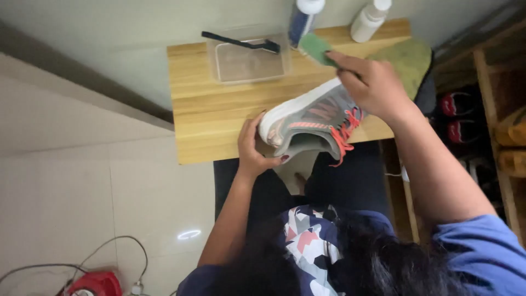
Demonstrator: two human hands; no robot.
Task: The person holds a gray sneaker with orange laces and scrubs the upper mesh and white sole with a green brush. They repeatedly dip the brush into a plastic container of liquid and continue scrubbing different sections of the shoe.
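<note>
Left hand (253, 149) on grey sneaker (312, 118); right hand (372, 82) (green sponge (316, 49))

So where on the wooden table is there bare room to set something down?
The wooden table is bare along its left side, from the clear plastic tray down to the near edge, left of the left hand. The right half is crowded: the grey sneaker with orange laces, the right hand with a green sponge, two bottles and a green cloth.

A small light wooden table (208, 118) stands against a pale grey wall (126, 33) on a floor of large cream tiles (82, 186). Open wooden shelving (496, 82) stands to the right.
</note>
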